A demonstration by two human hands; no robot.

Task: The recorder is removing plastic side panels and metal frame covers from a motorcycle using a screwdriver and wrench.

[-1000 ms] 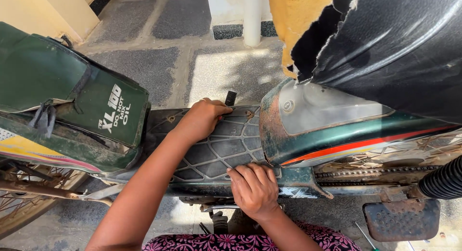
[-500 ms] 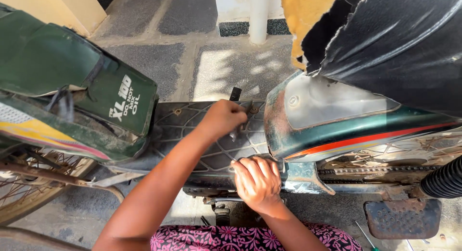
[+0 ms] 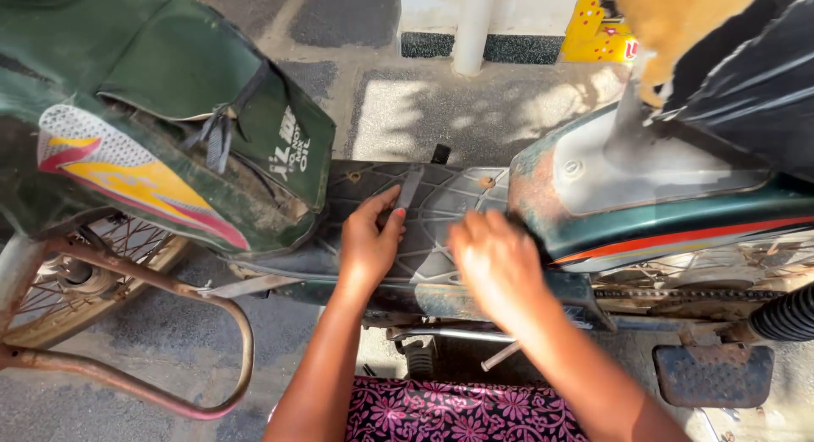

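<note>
An old green and rusty moped stands on the stone floor. On its dark ribbed plastic footboard, the left hand pinches a small flat grey tool. The right hand, beside it, lies blurred with fingers loose, holding nothing.

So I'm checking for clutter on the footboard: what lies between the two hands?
In the head view, only bare ribbed footboard lies between the left hand and the blurred right hand.
</note>
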